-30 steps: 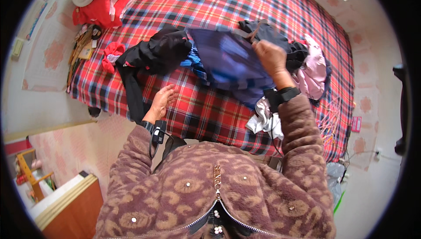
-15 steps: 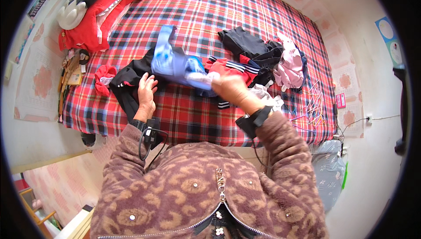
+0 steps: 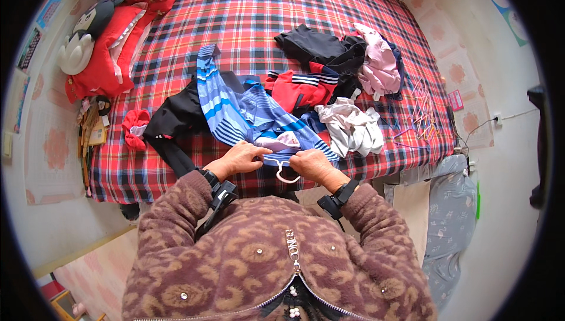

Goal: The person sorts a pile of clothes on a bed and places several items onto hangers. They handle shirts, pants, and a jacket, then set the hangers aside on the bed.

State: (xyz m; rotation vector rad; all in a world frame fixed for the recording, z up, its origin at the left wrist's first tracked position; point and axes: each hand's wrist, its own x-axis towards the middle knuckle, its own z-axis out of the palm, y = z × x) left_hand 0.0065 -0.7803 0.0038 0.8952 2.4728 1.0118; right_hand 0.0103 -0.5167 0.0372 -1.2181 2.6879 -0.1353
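A blue striped polo shirt (image 3: 235,112) lies spread on the bed with its collar toward me. My left hand (image 3: 242,157) is closed on the left side of the collar, and my right hand (image 3: 313,164) pinches the right side. Between them the pale hook of a clothes hanger (image 3: 285,175) sticks out of the neck toward me; the rest of the hanger is mostly hidden by the shirt. Under and left of the shirt is a black garment (image 3: 173,115). A red garment with striped trim (image 3: 300,91) lies just beyond its right side.
On the plaid bed (image 3: 253,9), a white garment (image 3: 351,125), black clothes (image 3: 312,44) and a pink garment (image 3: 378,65) lie to the right, beside several hangers (image 3: 421,112). At the left are a small red cloth (image 3: 135,128) and a red cushion (image 3: 115,56) with a plush toy.
The blurred, partly lifted shirt now lies spread out, its collar toward me. My left hand, open before, has moved right and closed on the collar; my right hand has come down nearer me.
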